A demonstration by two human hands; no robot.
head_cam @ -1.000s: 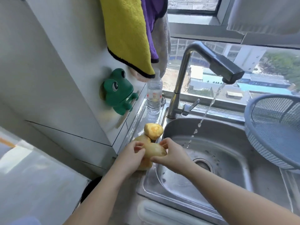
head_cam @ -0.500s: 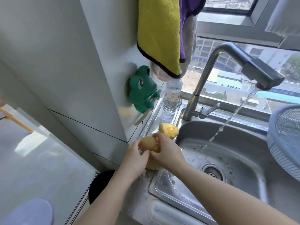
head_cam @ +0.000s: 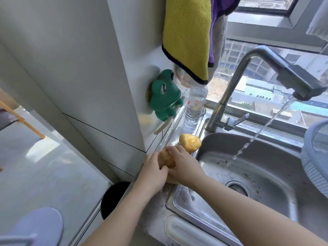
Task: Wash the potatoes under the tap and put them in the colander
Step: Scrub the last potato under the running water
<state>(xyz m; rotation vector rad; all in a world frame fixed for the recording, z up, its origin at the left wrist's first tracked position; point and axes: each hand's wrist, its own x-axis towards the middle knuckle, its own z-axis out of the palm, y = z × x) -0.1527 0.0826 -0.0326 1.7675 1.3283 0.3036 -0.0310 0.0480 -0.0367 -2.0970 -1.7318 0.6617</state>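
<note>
Beside the sink (head_cam: 209,206), on the bench (head_cam: 159,210), both hands wrap round one potato (head_cam: 166,159). It is yellow-brown and bumpy. The left hand (head_cam: 153,170) grips it from the left, the right hand (head_cam: 184,167) from the right. Another potato (head_cam: 190,143) sits just behind. Water runs from the tap (head_cam: 266,68). Since a moment ago the hands have hardly moved; the colander (head_cam: 314,157) sits further right.

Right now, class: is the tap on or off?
On. Water streams from the tap spout into the sink.
</note>
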